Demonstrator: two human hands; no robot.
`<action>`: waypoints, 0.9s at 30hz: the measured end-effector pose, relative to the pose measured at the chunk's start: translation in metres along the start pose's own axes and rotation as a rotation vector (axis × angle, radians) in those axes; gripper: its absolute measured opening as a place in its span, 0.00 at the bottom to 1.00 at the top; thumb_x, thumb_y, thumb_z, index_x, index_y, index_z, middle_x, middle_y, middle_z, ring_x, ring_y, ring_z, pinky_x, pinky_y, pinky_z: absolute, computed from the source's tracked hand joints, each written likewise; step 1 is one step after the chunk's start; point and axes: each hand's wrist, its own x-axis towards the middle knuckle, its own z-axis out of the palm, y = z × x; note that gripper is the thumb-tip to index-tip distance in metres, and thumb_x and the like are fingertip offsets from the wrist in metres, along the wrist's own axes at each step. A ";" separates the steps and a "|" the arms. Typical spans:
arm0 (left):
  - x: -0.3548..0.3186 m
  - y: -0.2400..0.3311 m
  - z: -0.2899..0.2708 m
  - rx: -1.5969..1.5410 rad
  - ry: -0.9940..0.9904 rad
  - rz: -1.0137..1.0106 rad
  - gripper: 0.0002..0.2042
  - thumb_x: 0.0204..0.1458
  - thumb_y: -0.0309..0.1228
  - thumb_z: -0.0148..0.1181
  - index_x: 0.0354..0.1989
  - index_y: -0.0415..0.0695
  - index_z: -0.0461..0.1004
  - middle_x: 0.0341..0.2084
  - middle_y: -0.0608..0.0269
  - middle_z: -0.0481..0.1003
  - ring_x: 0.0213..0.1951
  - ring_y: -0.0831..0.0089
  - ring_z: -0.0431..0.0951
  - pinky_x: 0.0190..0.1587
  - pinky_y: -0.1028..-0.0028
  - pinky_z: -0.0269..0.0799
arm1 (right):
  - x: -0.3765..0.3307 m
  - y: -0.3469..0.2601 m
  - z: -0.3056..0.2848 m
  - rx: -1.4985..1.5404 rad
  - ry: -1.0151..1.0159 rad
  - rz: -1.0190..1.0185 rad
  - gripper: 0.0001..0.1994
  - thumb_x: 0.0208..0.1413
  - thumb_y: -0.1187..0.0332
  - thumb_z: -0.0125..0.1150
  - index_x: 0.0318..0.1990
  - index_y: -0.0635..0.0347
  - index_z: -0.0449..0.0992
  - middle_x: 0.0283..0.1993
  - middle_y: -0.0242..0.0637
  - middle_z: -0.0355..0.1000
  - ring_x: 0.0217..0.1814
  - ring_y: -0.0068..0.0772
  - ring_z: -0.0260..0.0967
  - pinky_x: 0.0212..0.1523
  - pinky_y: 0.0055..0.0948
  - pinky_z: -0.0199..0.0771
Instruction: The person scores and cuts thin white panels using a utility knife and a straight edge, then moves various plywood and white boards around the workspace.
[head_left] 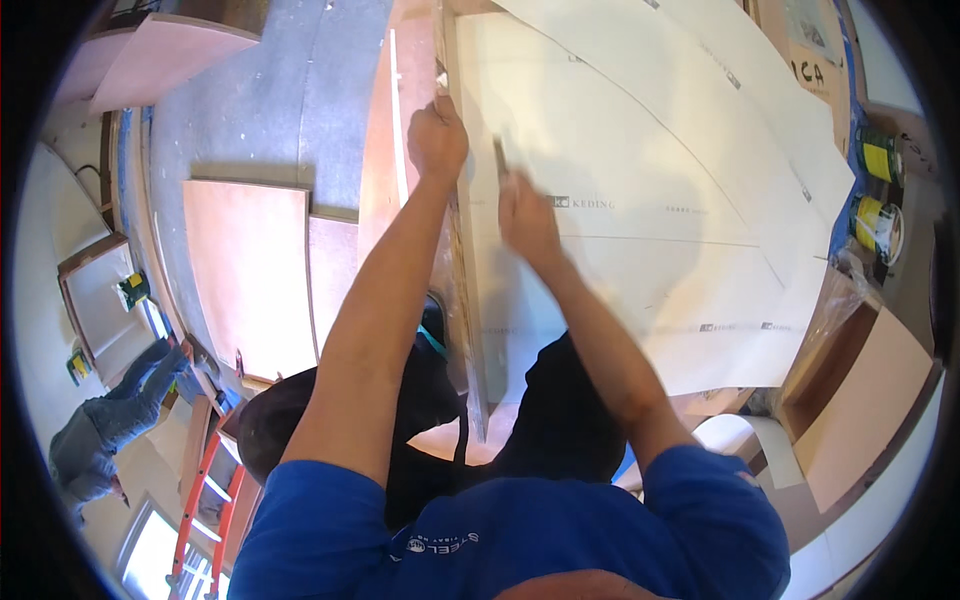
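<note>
My left hand (pixel 437 140) is closed at the upper part of a long wooden edge (pixel 459 260). A small whitish bit shows just beyond its knuckles, and what the fingers grip is hidden. To its right, my right hand (pixel 528 215) is wrapped round a slim dark tool (pixel 501 155) that points up and away. Motion smears the tool, so its exact kind cannot be told. Beneath that hand spreads a large cream sheet (pixel 640 270) with printed marks and curved lines. The wooden edge runs along the sheet's left side, down between my legs.
Wooden panels (pixel 250 270) lie on the grey floor (pixel 255 110) at left. Further left are a person (pixel 120 410) in grey clothes and an orange ladder (pixel 207 500). Cans with yellow labels (pixel 876 222) and an open wooden box (pixel 840 365) stand at right.
</note>
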 end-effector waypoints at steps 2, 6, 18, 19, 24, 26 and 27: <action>-0.008 0.004 -0.004 -0.008 -0.058 -0.098 0.31 0.66 0.52 0.36 0.39 0.38 0.82 0.34 0.37 0.78 0.40 0.40 0.78 0.46 0.51 0.72 | 0.091 -0.010 0.001 -0.034 -0.025 0.055 0.14 0.65 0.63 0.46 0.47 0.65 0.70 0.31 0.63 0.74 0.36 0.69 0.74 0.39 0.59 0.74; -0.007 0.029 -0.010 -0.063 -0.187 -0.152 0.28 0.66 0.51 0.38 0.42 0.39 0.80 0.41 0.38 0.76 0.45 0.41 0.76 0.49 0.50 0.71 | 0.218 0.001 0.024 -0.098 0.102 -0.045 0.14 0.62 0.64 0.49 0.43 0.68 0.73 0.35 0.62 0.76 0.40 0.65 0.76 0.44 0.54 0.76; -0.003 0.016 -0.009 -0.057 -0.155 -0.145 0.27 0.66 0.49 0.39 0.41 0.39 0.80 0.41 0.37 0.75 0.46 0.40 0.76 0.51 0.50 0.69 | 0.271 -0.005 0.065 -0.241 0.044 -0.053 0.17 0.63 0.63 0.45 0.40 0.70 0.75 0.36 0.62 0.77 0.42 0.61 0.77 0.45 0.50 0.77; -0.003 0.014 -0.009 -0.055 -0.158 -0.148 0.27 0.66 0.49 0.39 0.41 0.38 0.80 0.41 0.36 0.75 0.46 0.40 0.75 0.51 0.50 0.69 | 0.272 -0.004 0.066 -0.236 0.039 -0.070 0.16 0.62 0.63 0.46 0.39 0.69 0.76 0.37 0.62 0.77 0.42 0.61 0.77 0.45 0.50 0.77; -0.004 0.014 -0.008 -0.076 -0.149 -0.100 0.28 0.66 0.49 0.39 0.40 0.37 0.80 0.40 0.35 0.75 0.45 0.40 0.75 0.49 0.49 0.69 | 0.286 0.005 0.060 -0.473 -0.169 -0.264 0.13 0.55 0.66 0.53 0.29 0.67 0.78 0.33 0.59 0.77 0.39 0.58 0.77 0.41 0.46 0.79; -0.005 0.016 -0.004 -0.069 -0.135 -0.091 0.28 0.66 0.49 0.39 0.40 0.36 0.80 0.39 0.35 0.75 0.44 0.39 0.75 0.49 0.49 0.69 | 0.291 0.011 0.055 -0.490 -0.205 -0.320 0.12 0.52 0.68 0.54 0.25 0.68 0.78 0.25 0.56 0.76 0.31 0.51 0.78 0.38 0.43 0.80; -0.005 0.011 -0.006 -0.055 -0.134 -0.104 0.28 0.66 0.49 0.39 0.40 0.36 0.80 0.39 0.34 0.75 0.44 0.39 0.75 0.49 0.49 0.69 | 0.287 0.008 0.060 -0.430 -0.222 -0.275 0.12 0.51 0.68 0.55 0.25 0.69 0.78 0.24 0.55 0.76 0.29 0.50 0.79 0.38 0.42 0.80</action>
